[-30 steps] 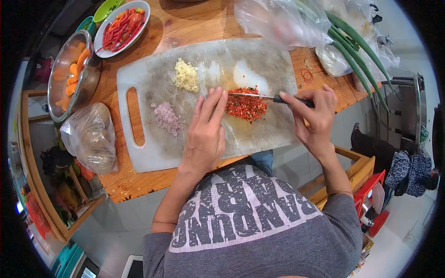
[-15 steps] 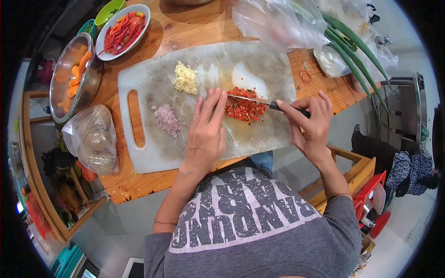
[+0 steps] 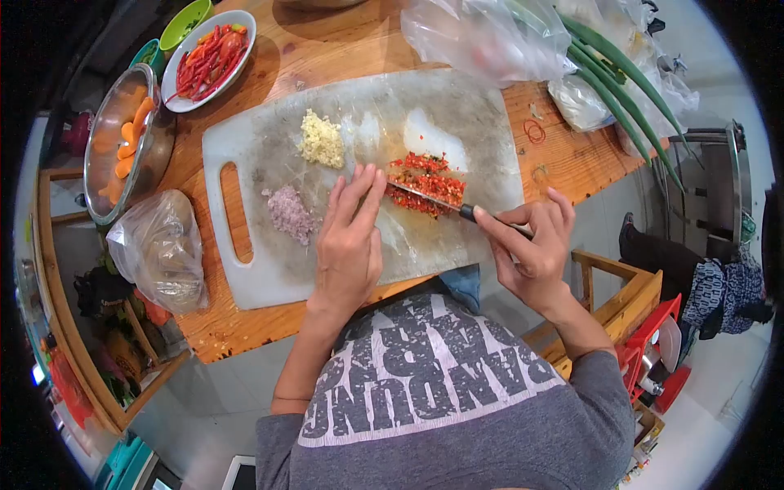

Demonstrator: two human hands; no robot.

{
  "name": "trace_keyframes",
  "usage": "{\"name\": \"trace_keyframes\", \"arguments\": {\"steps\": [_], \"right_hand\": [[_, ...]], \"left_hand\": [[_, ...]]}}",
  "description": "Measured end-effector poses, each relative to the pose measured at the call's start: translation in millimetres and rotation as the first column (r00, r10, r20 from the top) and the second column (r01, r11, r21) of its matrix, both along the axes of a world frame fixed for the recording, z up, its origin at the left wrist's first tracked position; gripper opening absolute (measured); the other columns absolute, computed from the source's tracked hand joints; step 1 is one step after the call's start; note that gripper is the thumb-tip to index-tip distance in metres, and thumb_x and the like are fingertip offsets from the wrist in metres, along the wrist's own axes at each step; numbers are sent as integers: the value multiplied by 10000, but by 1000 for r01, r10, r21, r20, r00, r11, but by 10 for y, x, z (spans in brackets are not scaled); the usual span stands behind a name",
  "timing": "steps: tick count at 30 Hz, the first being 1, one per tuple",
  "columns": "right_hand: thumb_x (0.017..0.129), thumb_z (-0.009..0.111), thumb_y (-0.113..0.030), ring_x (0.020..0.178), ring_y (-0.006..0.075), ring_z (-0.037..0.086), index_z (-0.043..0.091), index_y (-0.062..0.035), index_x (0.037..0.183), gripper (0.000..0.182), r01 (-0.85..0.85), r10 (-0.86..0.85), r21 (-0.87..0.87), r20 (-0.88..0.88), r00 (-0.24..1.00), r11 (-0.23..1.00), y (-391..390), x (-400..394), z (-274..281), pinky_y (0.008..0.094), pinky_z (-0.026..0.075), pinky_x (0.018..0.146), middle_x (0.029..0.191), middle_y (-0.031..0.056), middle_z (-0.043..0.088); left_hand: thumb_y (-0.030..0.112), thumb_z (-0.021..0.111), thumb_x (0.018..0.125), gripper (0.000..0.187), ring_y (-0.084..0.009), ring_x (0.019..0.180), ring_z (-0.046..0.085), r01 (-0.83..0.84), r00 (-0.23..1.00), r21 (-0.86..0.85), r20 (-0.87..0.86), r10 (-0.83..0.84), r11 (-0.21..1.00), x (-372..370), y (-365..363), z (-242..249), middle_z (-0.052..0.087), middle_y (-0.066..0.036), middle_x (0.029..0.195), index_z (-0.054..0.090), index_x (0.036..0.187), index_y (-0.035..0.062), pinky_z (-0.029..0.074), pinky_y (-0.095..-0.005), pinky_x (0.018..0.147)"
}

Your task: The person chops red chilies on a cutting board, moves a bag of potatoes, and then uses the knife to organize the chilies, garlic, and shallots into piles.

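Note:
My right hand point(image 3: 535, 249) grips the black handle of a knife point(image 3: 426, 198), its blade slanting across a heap of chopped red chillies point(image 3: 445, 189). The blade parts the heap into an upper and a lower strip. My left hand point(image 3: 351, 241) has its fingers stretched out, the fingertips right at the knife's tip. Beneath lies a worn white cutting board point(image 3: 286, 282) with a handle slot. Minced garlic point(image 3: 322, 140) sits in a small pile beyond my left hand, and chopped shallots point(image 3: 291, 214) lie to its left.
At the upper left stand a white bowl of red chillies point(image 3: 250, 33) and a glass bowl with orange pieces point(image 3: 167, 135). A tied plastic bag point(image 3: 167, 253) rests by the board's left edge. Plastic bags point(image 3: 482, 41) and spring onions point(image 3: 629, 94) occupy the upper right, near rubber bands point(image 3: 533, 131).
The knife has shifted toward me and left, cutting lower through the chillies and splitting the heap. Both hands have moved slightly with it.

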State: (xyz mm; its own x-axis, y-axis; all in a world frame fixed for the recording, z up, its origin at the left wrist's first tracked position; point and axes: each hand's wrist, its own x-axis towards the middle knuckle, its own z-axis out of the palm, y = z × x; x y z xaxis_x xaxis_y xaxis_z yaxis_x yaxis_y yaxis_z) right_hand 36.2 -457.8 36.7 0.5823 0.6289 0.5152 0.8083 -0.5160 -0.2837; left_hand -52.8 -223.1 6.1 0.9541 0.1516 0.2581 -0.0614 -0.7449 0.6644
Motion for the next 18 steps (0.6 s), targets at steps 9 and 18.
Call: {"name": "trace_keyframes", "arguments": {"steps": [9,18], "right_hand": [[721,716,-25,838,218,563,781,-199,1095,418,-28,25,-106,-30,999,994,-16,313,176,469,345,1071,836,3,596],[714,705,-8,849,221,566,770,-194,1115,447,-34,34,-34,5,999,999,4,238,66,484,341,1069,845,10,588]], "left_hand": [[-166,444,749,701,-373,1373,477,-3,1000,23,30,2,1000,22,-17,-13,522,-205,1446,517,1429,-15,301,-492,1199],[-157,454,750,701,-366,1376,473,-30,1000,65,-4,31,997,-12,-9,3,520,-188,1452,522,1431,-2,312,-488,1195]]}}
